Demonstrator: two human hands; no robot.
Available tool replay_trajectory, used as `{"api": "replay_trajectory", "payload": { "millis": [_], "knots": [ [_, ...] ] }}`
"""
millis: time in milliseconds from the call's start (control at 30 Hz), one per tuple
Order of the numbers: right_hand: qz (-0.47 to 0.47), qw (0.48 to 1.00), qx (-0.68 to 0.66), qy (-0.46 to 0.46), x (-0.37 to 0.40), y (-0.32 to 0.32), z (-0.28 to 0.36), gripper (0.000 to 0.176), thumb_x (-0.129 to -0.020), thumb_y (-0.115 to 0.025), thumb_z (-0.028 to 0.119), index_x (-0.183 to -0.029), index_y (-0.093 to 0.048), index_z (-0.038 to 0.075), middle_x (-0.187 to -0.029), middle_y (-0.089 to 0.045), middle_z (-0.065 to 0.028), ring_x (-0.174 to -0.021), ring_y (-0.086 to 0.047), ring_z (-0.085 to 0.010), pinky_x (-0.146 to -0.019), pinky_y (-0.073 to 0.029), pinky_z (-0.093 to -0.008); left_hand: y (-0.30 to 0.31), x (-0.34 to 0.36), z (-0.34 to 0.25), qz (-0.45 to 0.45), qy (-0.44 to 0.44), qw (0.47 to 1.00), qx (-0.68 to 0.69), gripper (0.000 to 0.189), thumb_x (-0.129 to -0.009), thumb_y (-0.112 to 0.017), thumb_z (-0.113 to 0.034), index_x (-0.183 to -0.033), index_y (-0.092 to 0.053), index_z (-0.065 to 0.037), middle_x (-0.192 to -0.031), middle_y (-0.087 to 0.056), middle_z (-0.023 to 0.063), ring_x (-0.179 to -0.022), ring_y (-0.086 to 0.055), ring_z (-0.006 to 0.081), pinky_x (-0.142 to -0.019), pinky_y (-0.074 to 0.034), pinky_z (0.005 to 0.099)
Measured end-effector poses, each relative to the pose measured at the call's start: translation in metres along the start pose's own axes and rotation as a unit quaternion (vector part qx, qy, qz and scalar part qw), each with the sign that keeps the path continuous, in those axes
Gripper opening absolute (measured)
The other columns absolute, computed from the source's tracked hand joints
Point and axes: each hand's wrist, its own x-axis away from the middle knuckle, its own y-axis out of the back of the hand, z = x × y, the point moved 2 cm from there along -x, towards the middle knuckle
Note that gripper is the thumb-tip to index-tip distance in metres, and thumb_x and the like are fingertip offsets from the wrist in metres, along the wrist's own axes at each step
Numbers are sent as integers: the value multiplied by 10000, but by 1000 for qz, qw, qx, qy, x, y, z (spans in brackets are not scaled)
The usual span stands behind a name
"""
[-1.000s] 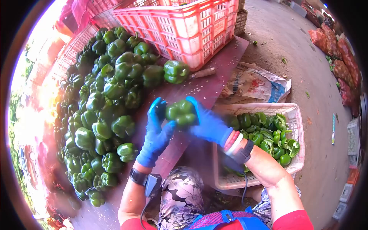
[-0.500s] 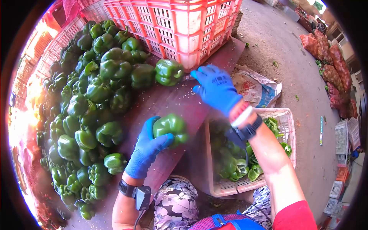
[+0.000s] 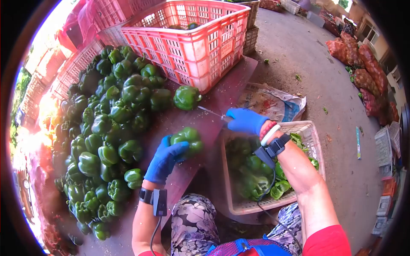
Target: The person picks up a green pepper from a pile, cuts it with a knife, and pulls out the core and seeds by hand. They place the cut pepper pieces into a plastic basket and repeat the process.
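Note:
My left hand (image 3: 162, 160), in a blue glove, is wrapped round a green bell pepper (image 3: 188, 141) just above the dark red table (image 3: 171, 115). My right hand (image 3: 247, 121), gloved in blue too, is closed on a knife (image 3: 210, 111). Its thin blade points left, with the tip close to another bell pepper (image 3: 186, 97) lying by itself near the crate. The knife's handle is mostly hidden in the glove. To the left of both hands, a large heap of green bell peppers (image 3: 102, 123) covers the table.
A pink plastic crate (image 3: 200, 40) with a few peppers inside stands at the table's far end. Beside my right forearm, a pale crate (image 3: 318, 149) holds peppers and cut pieces. A crumpled sack (image 3: 277, 102) lies beyond it; filled mesh sacks (image 3: 369, 68) line the right.
My right hand has gone from spread fingers by the knife to a closed grip, and has come nearer to me with it. My left hand still holds its bell pepper. The view has shifted.

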Motion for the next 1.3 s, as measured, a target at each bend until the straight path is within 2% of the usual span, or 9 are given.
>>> {"api": "replay_trajectory", "payload": {
  "millis": [100,167,300,500,667,833,1033,1167,1300],
  "knots": [
    [29,948,-316,33,11,-46,-57,328,-970,-619,370,-1069,-603,58,-843,-665,-101,-756,-641,-204,-666,-542,-381,-38,16,-12,57,-22,989,136,476,-930,-699,-201,-1353,-589,-11,-1296,-653,112,-1129,-655,195,-935,-554,345],
    [-81,878,-471,-34,88,-45,-25,321,-968,-654,379,-1043,-596,73,-798,-626,-66,-715,-598,-151,-621,-526,-359,-54,24,-8,57,-43,992,108,444,-931,-686,-179,-1336,-597,-20,-1280,-665,96,-1122,-654,185,-937,-548,338],
    [-298,926,-216,89,186,-45,15,323,-895,-758,287,-1020,-592,40,-810,-656,-172,-727,-665,-346,-669,-529,-459,-113,33,-9,58,-51,997,19,488,-890,-719,-166,-1329,-567,-16,-1221,-677,96,-1071,-664,187,-945,-537,323],
    [-317,919,-234,-20,248,-68,15,259,-890,-710,189,-1033,-565,29,-863,-677,-227,-817,-661,-463,-683,-518,-506,-189,39,18,6,-96,992,-80,707,-772,-833,-110,-1370,-479,19,-1195,-645,102,-1052,-657,180,-956,-544,337],
    [-282,918,-278,-28,258,-73,-17,288,-891,-688,162,-1113,-577,15,-904,-676,-260,-863,-667,-465,-720,-526,-499,-211,28,51,-15,-165,954,-248,1041,-632,-948,-294,-1448,-368,-9,-1244,-615,167,-1113,-632,251,-951,-554,381],
    [-292,916,-276,8,251,-82,-37,264,-906,-651,157,-1117,-588,11,-901,-668,-283,-882,-665,-482,-736,-528,-514,-220,21,50,13,-119,967,-226,866,-747,-871,-141,-1455,-385,-34,-1333,-579,131,-1169,-616,216,-990,-550,355],
    [-250,919,-269,-143,240,-94,-45,242,-918,-624,187,-1049,-570,-9,-854,-665,-309,-881,-664,-502,-749,-521,-555,-228,3,79,-40,-148,964,-217,770,-793,-806,-94,-1445,-399,-39,-1303,-586,126,-1139,-620,208,-956,-560,343],
    [-294,914,-262,-102,243,-87,-46,264,-903,-631,182,-1077,-571,-8,-931,-671,-310,-894,-660,-503,-776,-530,-549,-240,12,72,-53,-170,961,-210,906,-721,-860,-185,-1453,-353,-22,-1284,-552,158,-1094,-605,222,-920,-557,356],
    [-327,921,-210,-32,248,-108,-59,248,-898,-638,188,-1060,-560,16,-930,-675,-282,-892,-660,-486,-762,-534,-534,-217,7,77,-14,-157,979,-126,759,-798,-778,-145,-1446,-404,-15,-1275,-579,148,-1085,-619,232,-935,-552,354]
  ]
}}
